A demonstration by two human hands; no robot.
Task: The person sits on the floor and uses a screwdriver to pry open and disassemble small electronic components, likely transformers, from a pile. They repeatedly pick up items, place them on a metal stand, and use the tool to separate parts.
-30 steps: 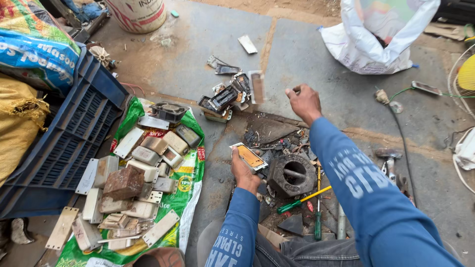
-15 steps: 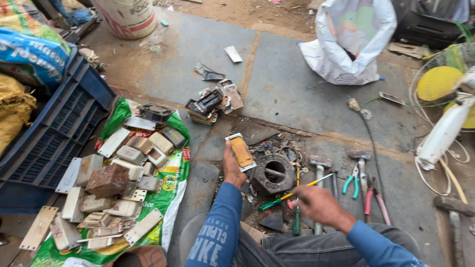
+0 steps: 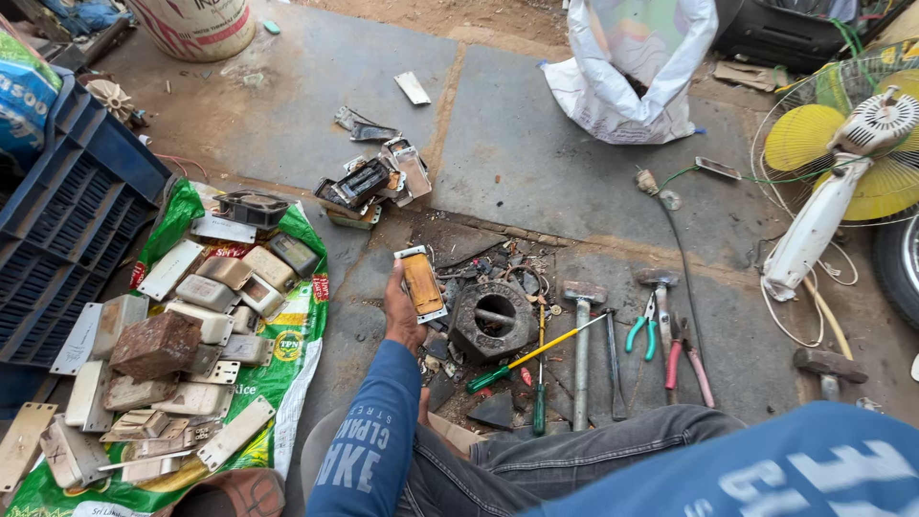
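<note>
free: bare slab (image 3: pixel 536 153) ahead | blocked: weight (image 3: pixel 493 321), tools (image 3: pixel 613 354) right; scrap pile (image 3: pixel 182 335) left

I see my left hand (image 3: pixel 402 311) holding an amber-brown plate (image 3: pixel 422 283) with a pale rim. Just right of it, the dark grey iron block (image 3: pixel 493 319); beside that block, a green-and-yellow screwdriver (image 3: pixel 529 357), teal-handled pliers (image 3: pixel 645 325) and pink-handled ones (image 3: pixel 685 351). Left of the block, a green printed sack (image 3: pixel 287 345) bears cream and rusty parts. My sleeve (image 3: pixel 369 450) is blue with pale lettering.
</note>
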